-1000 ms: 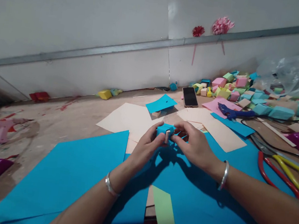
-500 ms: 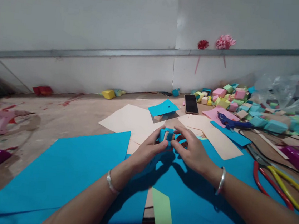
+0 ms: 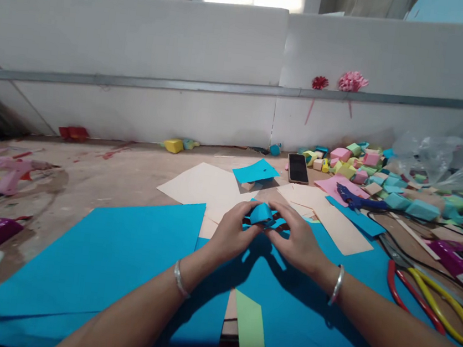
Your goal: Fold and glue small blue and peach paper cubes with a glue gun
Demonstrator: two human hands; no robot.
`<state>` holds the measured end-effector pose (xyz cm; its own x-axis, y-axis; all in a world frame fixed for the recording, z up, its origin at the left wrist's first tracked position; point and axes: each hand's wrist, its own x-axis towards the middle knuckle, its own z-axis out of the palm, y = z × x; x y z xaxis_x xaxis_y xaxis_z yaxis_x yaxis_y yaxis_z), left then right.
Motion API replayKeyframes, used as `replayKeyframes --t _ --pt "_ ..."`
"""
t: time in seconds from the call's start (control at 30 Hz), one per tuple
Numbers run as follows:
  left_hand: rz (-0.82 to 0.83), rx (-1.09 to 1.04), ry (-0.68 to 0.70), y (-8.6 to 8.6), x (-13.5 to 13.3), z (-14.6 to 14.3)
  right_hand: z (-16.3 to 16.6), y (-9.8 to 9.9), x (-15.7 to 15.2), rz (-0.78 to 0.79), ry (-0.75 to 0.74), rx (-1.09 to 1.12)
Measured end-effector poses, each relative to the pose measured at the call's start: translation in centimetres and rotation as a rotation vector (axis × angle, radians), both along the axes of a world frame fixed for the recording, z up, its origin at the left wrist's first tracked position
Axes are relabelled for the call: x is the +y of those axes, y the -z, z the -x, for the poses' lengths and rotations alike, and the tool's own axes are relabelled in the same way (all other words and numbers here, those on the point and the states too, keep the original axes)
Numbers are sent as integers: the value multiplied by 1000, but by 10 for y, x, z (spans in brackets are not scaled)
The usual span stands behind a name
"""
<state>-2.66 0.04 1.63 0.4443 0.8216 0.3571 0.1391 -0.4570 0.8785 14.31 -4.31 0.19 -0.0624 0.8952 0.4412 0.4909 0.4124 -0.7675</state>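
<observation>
Both my hands meet at the middle of the table around a small folded blue paper piece [image 3: 261,215]. My left hand [image 3: 230,234] pinches its left side with closed fingers. From the right, the closed fingers of my right hand [image 3: 297,238] grip its other side. The piece curls up between my thumbs, just above large blue paper sheets [image 3: 96,258] lying flat under my wrists. Each wrist wears a silver bangle.
Cream paper sheets [image 3: 209,185] and a blue square [image 3: 256,171] lie beyond my hands. A phone [image 3: 298,168] lies face up near a heap of coloured paper boxes [image 3: 366,166]. Red and yellow scissors [image 3: 430,296], a blue glue gun [image 3: 354,198] and cables sit at the right. A green strip [image 3: 252,337] lies near the front edge.
The view has tilted up a little. My fingers have worked the blue piece: a pale block seen inside it earlier is now covered by curled blue paper.
</observation>
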Motion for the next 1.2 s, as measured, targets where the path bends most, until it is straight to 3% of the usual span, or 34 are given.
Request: replayKeyframes --t 0.13,0.23,0.3,0.5,0.6,0.67,0.87,1.1,1.2 --pt "-145 78 -5 0 -1 2 0 0 -1 -88 24 -76" --pt "-147 99 10 -1 -2 1 0 -4 -3 -120 25 -105" --pt "-28 21 29 -2 -3 0 0 -6 -4 -119 42 -93" --pt "595 -278 221 -2 -1 0 0 -8 -4 -127 111 -61" --pt "701 -317 269 -1 0 1 0 -6 -3 -122 101 -77" --pt "663 -302 212 0 1 1 1 -5 -3 -95 68 -73" --pt "302 -194 -34 1 9 2 -1 0 0 34 51 2" --pt "178 -131 48 5 11 2 -5 5 6 81 27 82" --pt "125 -47 23 10 12 1 -5 3 6 82 8 66"
